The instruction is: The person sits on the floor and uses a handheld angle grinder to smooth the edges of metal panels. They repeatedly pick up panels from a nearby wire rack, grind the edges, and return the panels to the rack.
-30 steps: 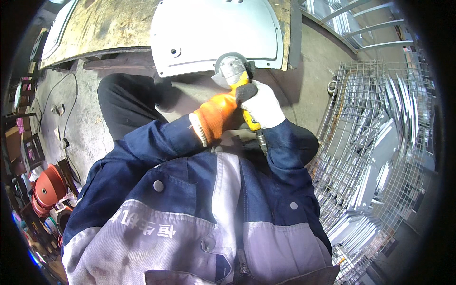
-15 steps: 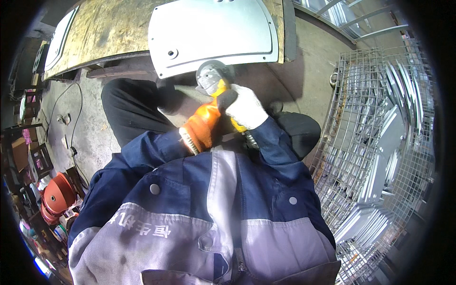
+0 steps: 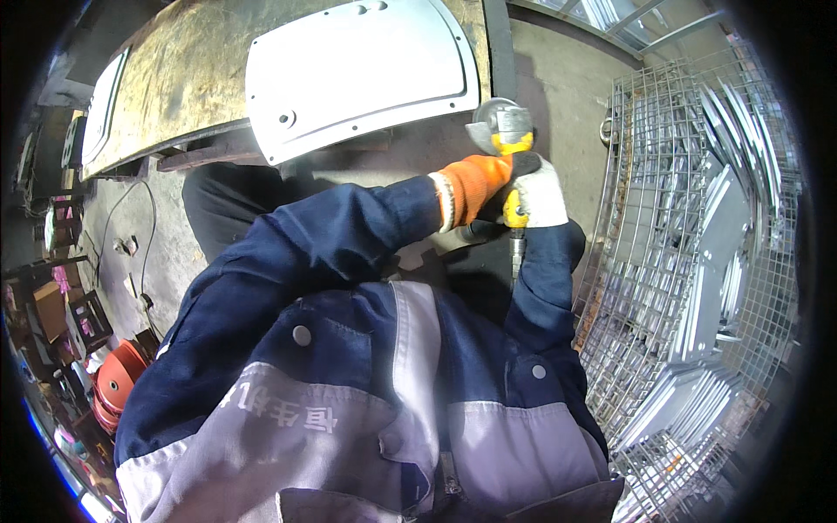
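Observation:
Both my hands are closed on a yellow angle grinder (image 3: 513,140) with a grey head and a round disc and guard. My left hand (image 3: 475,186), in an orange glove, grips it close behind the head. My right hand (image 3: 542,197), in a white glove, wraps the body further back, where a hose or cord fitting shows below. The grinder's head is beside the right corner of a white metal panel (image 3: 357,70), apart from it. That panel has rounded corners and small holes along its rim, and lies on a wooden table, overhanging the near edge.
The worn wooden table (image 3: 187,74) carries another white panel (image 3: 106,109) at its left end. A wire mesh cage (image 3: 641,235) with stacked metal sheets stands on my right. Reddish round containers (image 3: 118,379) are at lower left. A cable (image 3: 150,209) runs along the floor.
Both hands have carried the grinder to the right, from the panel's near edge to beyond its right corner. My left arm now reaches across my front. The view has shifted slightly.

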The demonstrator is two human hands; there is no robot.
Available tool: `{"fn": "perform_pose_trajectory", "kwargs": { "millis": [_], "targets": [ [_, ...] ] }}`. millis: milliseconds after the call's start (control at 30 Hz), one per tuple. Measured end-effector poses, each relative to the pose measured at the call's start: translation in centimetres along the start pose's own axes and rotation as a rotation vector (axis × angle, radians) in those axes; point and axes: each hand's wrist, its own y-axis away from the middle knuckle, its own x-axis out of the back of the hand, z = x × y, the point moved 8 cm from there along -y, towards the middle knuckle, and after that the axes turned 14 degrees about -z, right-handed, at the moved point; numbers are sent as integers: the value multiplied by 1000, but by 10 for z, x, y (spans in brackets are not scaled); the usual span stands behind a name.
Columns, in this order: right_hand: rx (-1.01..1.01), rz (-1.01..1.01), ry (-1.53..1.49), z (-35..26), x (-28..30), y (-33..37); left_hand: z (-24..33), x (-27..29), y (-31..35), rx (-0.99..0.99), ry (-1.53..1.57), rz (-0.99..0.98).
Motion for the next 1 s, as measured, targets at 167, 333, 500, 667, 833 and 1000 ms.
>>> {"fn": "perform_pose_trajectory", "kwargs": {
  "millis": [167, 333, 500, 667, 833, 1000],
  "targets": [
    [111, -123, -691, 10, 22, 21, 7, 15, 45, 19, 439, 199],
    [149, -172, -983, 12, 36, 26, 70, 99, 158, -134, -404, 651],
    [185, -251, -1076, 12, 31, 24, 105, 73, 212, 34, -1362, 792],
    [231, -287, -1070, 7, 28, 27, 105, 63, 284, 164, -1949, 727],
    [139, -323, -1104, 12, 17, 29, 115, 133, 332, 81, -1254, 1035],
    [116, -425, -1049, 5, 0, 32, 158, 155, 329, -141, -225, 1033]
  ]
}}
